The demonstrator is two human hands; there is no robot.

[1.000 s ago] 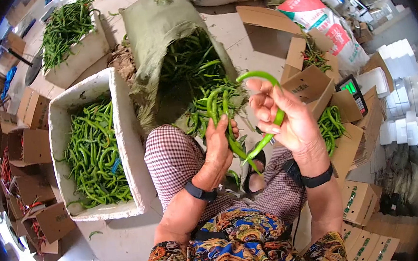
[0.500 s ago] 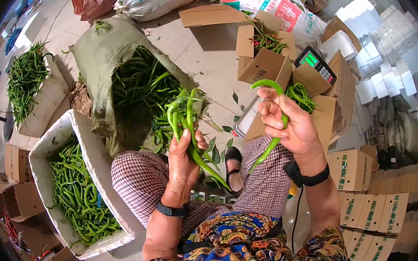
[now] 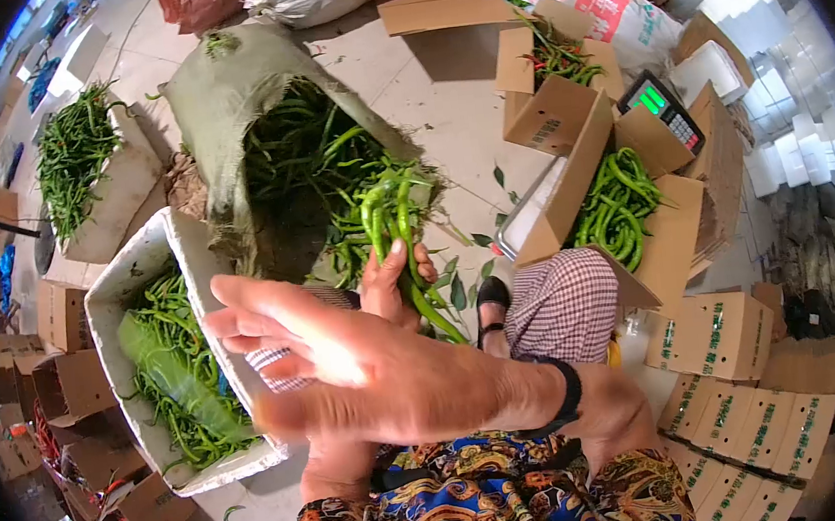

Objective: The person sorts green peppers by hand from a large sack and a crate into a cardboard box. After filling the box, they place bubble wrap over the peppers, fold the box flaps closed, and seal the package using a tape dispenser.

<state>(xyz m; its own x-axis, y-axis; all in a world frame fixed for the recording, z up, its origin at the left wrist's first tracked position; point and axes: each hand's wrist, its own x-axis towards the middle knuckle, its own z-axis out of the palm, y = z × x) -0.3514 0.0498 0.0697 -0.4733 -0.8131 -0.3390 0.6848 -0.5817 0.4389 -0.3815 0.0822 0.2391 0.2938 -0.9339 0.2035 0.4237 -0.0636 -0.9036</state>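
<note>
My left hand point(image 3: 387, 288) is closed round several long green peppers point(image 3: 402, 224), in front of the mouth of a green woven sack point(image 3: 205, 90) full of peppers. Across the lower middle reaches my right hand point(image 3: 367, 366), its fingers spread toward the white foam box point(image 3: 106, 361) at the left. A blurred green pepper point(image 3: 188, 378) shows over the peppers in that box, just beyond my right fingertips and apart from them. To the right of my knees, an open cardboard box point(image 3: 691, 229) holds green peppers point(image 3: 621, 203).
A second foam box point(image 3: 130, 193) with peppers stands at the upper left. An open carton point(image 3: 554, 117) with red and green peppers and a lit scale display point(image 3: 662, 111) are at the upper right. Closed cartons point(image 3: 716, 337) are stacked at the lower right.
My right hand has swung left across my body and opened, letting go of its green pepper. My left hand still holds its peppers. The view has shifted, showing more of the right-hand cardboard box.
</note>
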